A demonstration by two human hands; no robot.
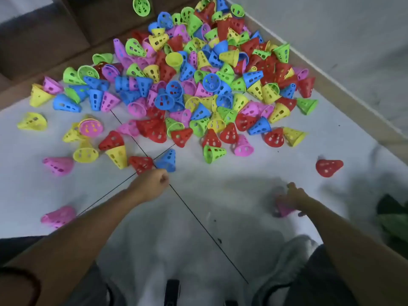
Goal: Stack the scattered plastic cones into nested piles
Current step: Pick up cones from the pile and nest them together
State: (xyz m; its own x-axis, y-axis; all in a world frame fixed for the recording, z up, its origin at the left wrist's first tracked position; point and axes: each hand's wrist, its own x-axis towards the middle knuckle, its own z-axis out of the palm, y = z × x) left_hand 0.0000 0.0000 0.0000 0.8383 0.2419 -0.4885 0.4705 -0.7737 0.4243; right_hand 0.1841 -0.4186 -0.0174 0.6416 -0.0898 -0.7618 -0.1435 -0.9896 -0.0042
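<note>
Head view: big heap of plastic cones (198, 85) (red, blue, green, yellow, pink, all w/ holes) spread over the pale floor (220, 184), thickest at centre-top, strays lying on their sides round the edges.

L forearm reaches fwd from lower left, extended diagonally. Left hand (152, 184) is knuckles-up, fingers curled under into a loose fist; can't tell if anything sits inside it. It's just below a red cone (141, 164) and a blue cone (166, 161), both on their sides, near but contact not clear.

R forearm comes in from lower right, angled up-left. Right hand (294, 195) is motion-blurred, fingers seem to wrap a pink cone (283, 208) low over the floor; grip detail too smeared to call.

Other strays: lone red cone at right (329, 167), pink cone at lower left (58, 217), partly behind the L arm. Thin dark floor lines (198, 221) cross near the L hand.
</note>
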